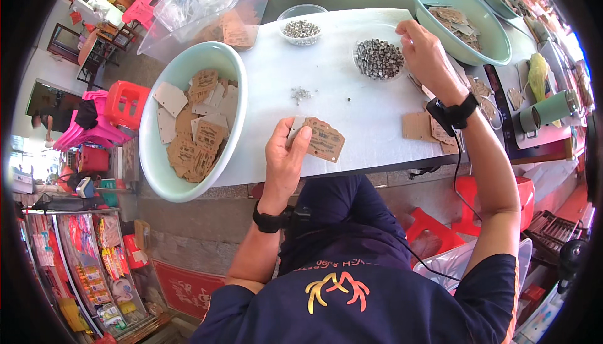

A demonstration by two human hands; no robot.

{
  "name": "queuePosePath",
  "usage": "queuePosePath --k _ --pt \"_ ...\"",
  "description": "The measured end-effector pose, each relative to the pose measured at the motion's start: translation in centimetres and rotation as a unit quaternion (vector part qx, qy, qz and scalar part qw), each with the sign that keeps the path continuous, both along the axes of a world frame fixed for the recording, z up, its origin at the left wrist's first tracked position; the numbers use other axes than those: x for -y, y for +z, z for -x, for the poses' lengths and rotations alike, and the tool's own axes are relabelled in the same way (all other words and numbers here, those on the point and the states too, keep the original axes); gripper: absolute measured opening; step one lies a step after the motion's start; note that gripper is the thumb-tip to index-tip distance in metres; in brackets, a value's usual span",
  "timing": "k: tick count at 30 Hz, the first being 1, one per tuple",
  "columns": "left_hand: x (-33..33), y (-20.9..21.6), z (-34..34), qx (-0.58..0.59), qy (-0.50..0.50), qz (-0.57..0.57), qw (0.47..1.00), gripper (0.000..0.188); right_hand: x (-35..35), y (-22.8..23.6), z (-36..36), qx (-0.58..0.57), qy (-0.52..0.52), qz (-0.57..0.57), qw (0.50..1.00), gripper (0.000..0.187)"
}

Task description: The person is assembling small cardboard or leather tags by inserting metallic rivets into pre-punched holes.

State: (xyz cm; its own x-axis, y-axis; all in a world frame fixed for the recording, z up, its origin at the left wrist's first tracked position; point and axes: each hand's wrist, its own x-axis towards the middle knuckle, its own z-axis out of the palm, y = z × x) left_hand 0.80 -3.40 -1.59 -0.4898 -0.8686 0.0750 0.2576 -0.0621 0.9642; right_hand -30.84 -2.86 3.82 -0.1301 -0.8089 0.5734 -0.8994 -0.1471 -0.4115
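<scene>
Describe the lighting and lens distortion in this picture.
Head view: corners go black and the rack at lower left slants; head view again: glare washes out the far-left background, while the card in the left hand looks fairly sharp.

My feed shows matt cardboard tag (326, 143), centre; smooth, glossy mint plastic basin (241, 102), left; shiny metal fittings (378, 59), upper centre; I'd log navy shirt (402, 303), bottom, as matt cloth.

Brown card (328, 141) with dark print; pale-green basin (162, 180)
</scene>
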Motion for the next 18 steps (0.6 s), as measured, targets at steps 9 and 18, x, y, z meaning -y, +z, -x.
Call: queuePosePath --k 9,18 --pt "0.0 0.3 0.1 -0.007 -0.004 0.002 1.0 0.023 -0.2 0.4 -0.5 -0.006 0.001 0.004 1.0 0.019" --pt "0.1 0.1 0.0 0.005 0.009 0.012 1.0 0.024 -0.4 0.7 -1.5 -0.038 0.012 0.024 0.999 0.019"
